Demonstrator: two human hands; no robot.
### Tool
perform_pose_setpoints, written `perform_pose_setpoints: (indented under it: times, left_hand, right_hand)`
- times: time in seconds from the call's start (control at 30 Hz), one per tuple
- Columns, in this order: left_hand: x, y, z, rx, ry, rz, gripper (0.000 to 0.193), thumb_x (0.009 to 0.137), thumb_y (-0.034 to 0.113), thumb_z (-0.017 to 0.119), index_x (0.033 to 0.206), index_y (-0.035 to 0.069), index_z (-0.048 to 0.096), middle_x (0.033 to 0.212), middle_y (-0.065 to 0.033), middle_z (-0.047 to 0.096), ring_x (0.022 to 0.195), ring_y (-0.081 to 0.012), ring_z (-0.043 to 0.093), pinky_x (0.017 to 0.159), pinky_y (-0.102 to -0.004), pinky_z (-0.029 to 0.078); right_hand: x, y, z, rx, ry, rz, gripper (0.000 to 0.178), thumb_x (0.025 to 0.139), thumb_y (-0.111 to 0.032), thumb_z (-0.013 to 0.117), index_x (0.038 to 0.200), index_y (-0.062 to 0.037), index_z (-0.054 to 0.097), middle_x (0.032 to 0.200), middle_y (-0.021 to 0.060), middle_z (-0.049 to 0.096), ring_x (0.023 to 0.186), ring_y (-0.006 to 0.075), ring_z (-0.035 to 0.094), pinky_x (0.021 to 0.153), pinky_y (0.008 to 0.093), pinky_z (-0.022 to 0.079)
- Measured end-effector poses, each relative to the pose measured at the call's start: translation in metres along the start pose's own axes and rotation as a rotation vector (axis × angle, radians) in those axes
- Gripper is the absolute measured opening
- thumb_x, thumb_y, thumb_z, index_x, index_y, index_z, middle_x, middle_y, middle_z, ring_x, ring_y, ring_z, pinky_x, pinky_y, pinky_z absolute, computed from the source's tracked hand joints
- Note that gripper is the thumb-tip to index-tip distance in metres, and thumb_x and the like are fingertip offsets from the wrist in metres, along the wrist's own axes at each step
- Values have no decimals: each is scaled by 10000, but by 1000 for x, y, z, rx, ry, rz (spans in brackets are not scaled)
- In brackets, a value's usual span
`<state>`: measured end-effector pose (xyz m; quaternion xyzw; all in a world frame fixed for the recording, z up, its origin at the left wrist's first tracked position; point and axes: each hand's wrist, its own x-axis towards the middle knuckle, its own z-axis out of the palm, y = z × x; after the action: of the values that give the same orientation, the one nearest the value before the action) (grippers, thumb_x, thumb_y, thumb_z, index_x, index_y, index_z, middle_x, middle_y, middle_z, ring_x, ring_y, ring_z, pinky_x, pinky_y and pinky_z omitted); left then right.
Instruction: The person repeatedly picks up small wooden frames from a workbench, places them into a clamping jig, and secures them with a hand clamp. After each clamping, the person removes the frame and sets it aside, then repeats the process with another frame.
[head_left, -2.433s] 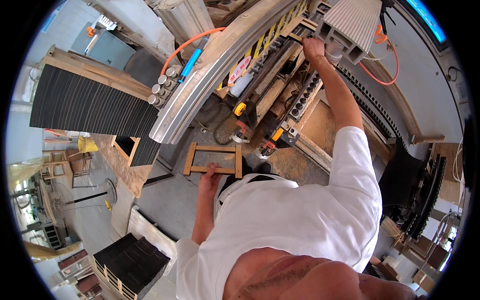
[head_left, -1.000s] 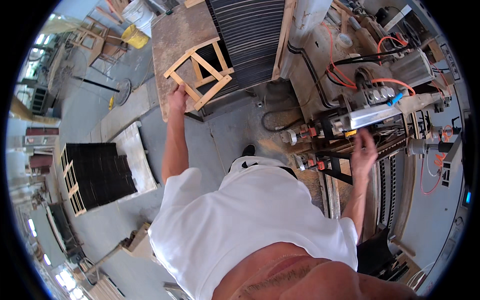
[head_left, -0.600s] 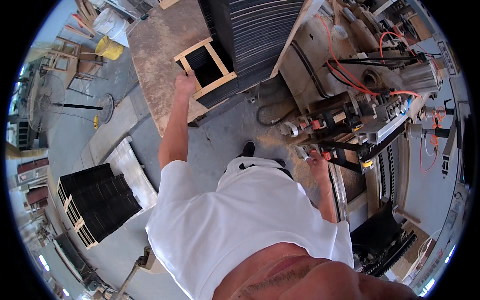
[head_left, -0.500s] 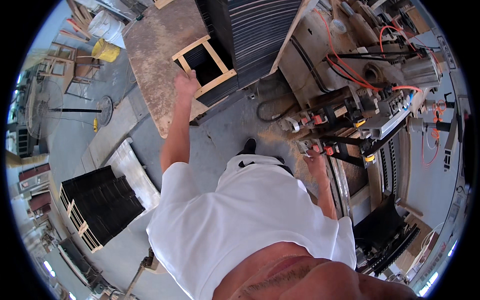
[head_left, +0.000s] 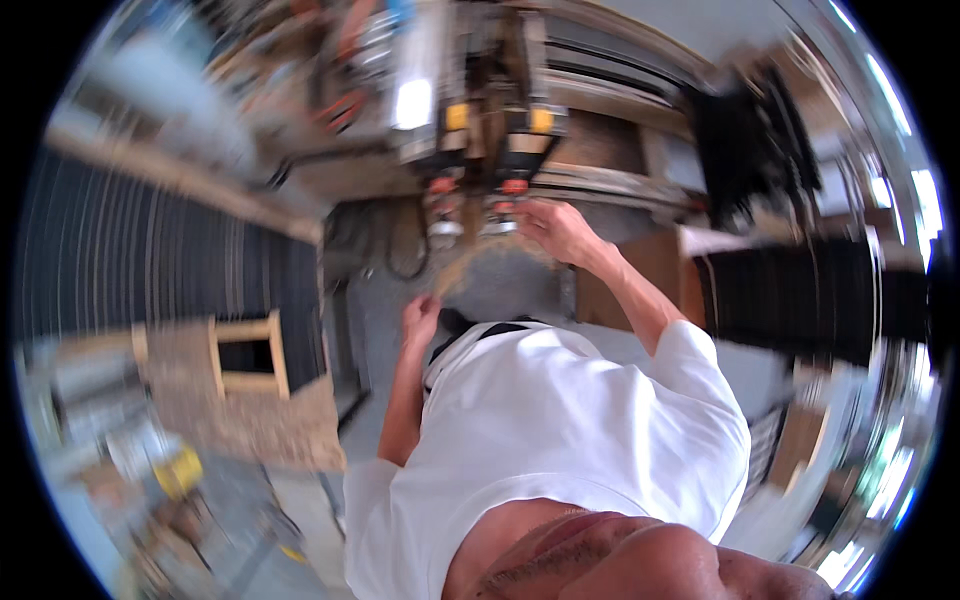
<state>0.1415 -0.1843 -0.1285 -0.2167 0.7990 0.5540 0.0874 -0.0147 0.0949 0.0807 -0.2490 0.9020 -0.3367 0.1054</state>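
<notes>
Right hand: at the near end of the woodworking machine's right-hand rail (head_left: 525, 150), beside a red fitting (head_left: 514, 187) and a metal end piece (head_left: 498, 226); blur hides whether it touches.
Right hand's fingers: reaching toward the end piece, partly bent; whether they grip it cannot be told.
Left hand (head_left: 420, 318): low in front of the white shirt (head_left: 580, 420), over the floor (head_left: 500, 292), well apart from the wooden frame.
Left hand's fingers: curled inward, nothing visible in them; how far they close cannot be told.
Wooden frame (head_left: 279, 355): at the left, by the counter (head_left: 240, 430), its opening dark, near the stack of black slats (head_left: 170, 240).
Sawdust (head_left: 462, 270): scattered below the rail ends.
</notes>
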Motion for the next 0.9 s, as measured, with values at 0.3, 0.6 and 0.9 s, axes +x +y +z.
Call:
perform_pose_setpoints:
  times: [0.3,0.6,0.9]
  left_hand:
    - [78,-69,81,-92,-356,-405,216,872,214,589,918,12,650,775,-58,624,629,-169,581,520,-318,453]
    - [54,-65,167,105,-464,-421,191,868,261,585,849,75,621,662,-24,558,482,-137,484,430,-293,379]
    - [142,85,177,-388,-235,23,103,874,113,584,804,64,641,650,-9,589,538,-92,530,465,-248,433]
  right_hand:
    - [-212,-9,-269,-938,849,48,281,714,-111,731,979,-53,658,1059,117,655,999,298,617,878,404,489]
    - [-418,52,-420,-694,887,567,262,912,-275,613,1049,-53,637,876,102,662,827,171,631,747,307,476]
    - [-378,58,-425,-702,892,661,320,905,-183,617,1213,-98,623,1105,102,673,1030,186,630,891,304,474]
